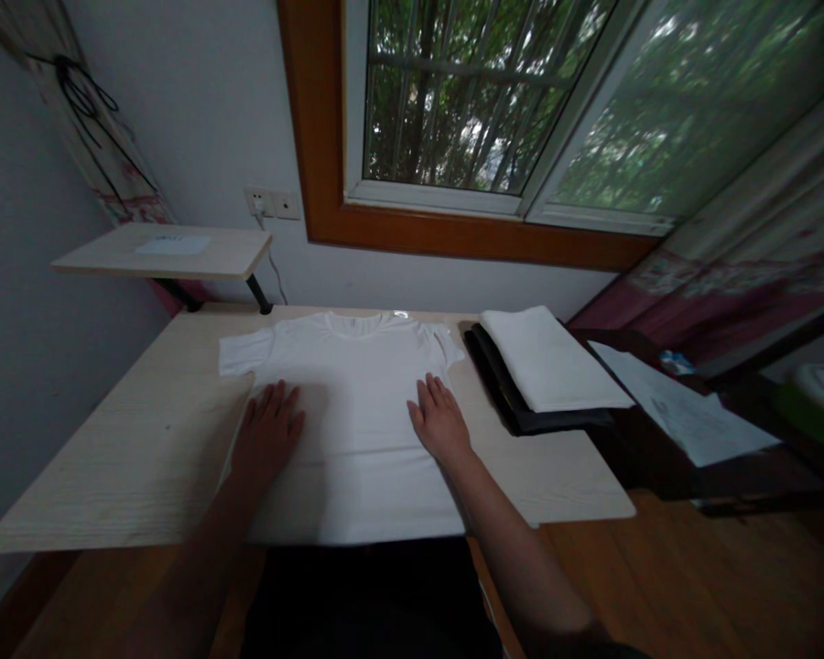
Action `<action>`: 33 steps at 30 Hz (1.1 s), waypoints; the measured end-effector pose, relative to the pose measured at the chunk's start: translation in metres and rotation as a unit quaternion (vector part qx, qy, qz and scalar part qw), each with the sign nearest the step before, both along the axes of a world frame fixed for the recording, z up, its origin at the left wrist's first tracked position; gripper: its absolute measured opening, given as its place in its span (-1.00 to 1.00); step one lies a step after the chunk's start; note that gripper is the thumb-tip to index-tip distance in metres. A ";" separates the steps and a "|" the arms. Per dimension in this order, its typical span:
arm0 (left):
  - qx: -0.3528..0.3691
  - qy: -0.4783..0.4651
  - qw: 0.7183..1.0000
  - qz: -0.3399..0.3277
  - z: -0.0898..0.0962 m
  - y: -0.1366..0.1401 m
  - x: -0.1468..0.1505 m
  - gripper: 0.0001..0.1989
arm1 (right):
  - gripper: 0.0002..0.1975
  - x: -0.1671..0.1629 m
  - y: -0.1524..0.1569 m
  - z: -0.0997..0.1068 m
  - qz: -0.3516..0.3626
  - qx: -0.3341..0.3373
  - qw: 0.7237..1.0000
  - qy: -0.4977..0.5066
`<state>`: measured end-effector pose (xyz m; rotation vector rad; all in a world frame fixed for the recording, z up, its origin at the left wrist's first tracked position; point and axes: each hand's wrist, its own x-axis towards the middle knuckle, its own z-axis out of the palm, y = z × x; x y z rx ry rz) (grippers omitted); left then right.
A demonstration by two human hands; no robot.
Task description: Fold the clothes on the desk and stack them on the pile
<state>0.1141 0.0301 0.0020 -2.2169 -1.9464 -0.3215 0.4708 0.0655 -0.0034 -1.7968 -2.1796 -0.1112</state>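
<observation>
A white short-sleeved T-shirt [357, 412] lies spread on the pale wooden table [144, 439], its collar toward the wall and its hem near the front edge. My left hand [267, 435] rests flat on the shirt's left side, fingers pointing away from me. On the right side of the shirt, my right hand [440, 416] also lies flat with its fingers stretched out. Both hands touch the cloth without gripping it. The left sleeve sticks out to the side, while the right sleeve looks creased and bunched.
Folded white cloth [549, 361] sits on folded black material [504, 394] at the table's right. A raised shelf [110, 252] holding a paper slip stands at the back left. Right of the table, a large paper sheet [679, 403] lies on a dark surface. A window is behind.
</observation>
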 end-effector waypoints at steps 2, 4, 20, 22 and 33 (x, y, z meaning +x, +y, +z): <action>0.001 0.005 1.000 0.001 0.000 -0.002 0.000 -0.43 | -0.43 -0.001 -0.002 0.001 0.000 0.001 1.000 0.001; 0.003 0.011 1.000 0.000 -0.001 -0.003 -0.001 -0.43 | -0.43 -0.001 -0.004 0.003 0.003 0.003 1.000 0.004; -0.008 0.009 1.000 -0.013 -0.003 -0.021 -0.015 -0.43 | -0.40 -0.004 -0.021 0.002 0.015 -0.009 1.000 0.009; -0.004 0.012 1.000 -0.014 -0.005 -0.025 -0.016 -0.43 | -0.40 -0.004 -0.023 0.002 0.016 -0.010 1.000 0.012; -0.032 0.006 0.999 -0.037 0.003 -0.013 -0.029 -0.44 | -0.38 -0.005 -0.003 0.025 0.056 -0.008 0.998 0.029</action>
